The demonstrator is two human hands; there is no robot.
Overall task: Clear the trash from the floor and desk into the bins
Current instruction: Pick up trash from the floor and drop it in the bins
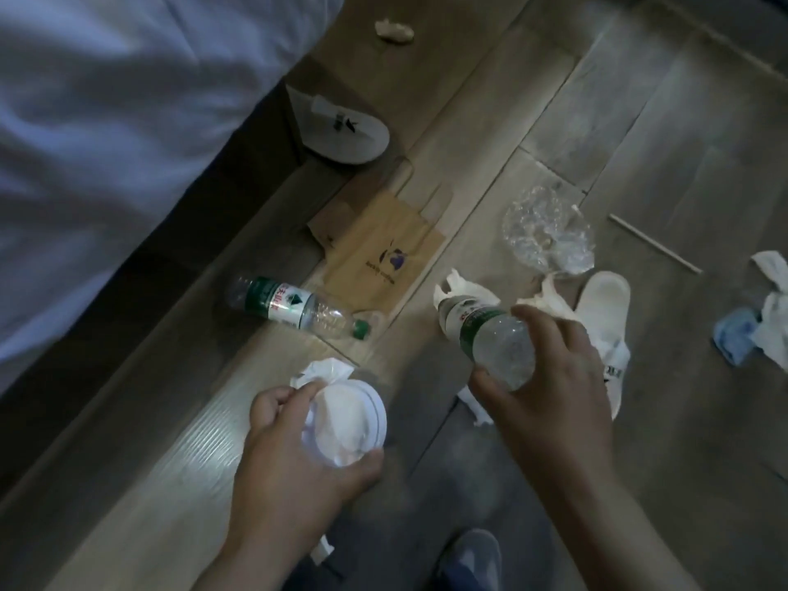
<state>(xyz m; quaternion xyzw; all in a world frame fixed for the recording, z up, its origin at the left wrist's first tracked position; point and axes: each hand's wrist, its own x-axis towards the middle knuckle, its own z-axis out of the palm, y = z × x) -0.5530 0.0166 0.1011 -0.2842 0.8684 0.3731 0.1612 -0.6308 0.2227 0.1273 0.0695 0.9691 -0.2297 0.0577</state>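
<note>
Both hands reach in from 6 o'clock: the left hand has thumb and fingers curled round a clear plastic cup stuffed with white tissue, and the right hand grips the nearer end of a green-labelled water bottle, held tilted above the floor with its far end pointing toward 11 o'clock. Filling the frame from 9 to 11 o'clock is a bed with a white duvet, its dark base running diagonally along the grey wood-plank floor. A brown paper bag with a purple logo lies flat just above centre, toward 12 o'clock. One white slipper sits at 12 o'clock, partly under the bed edge; another white slipper lies at 3 o'clock, just beyond the right hand. A crumpled clear plastic container rests at 2 o'clock. A second water bottle with a green cap lies on its side at 9 o'clock, touching the bag's corner. A blue shoe shows at 6 o'clock. Crumpled tissues lie beside the right slipper, more tissues and a blue scrap at the 3 o'clock edge, a thin stick at 2 o'clock, and a small tissue wad at 12 o'clock
</note>
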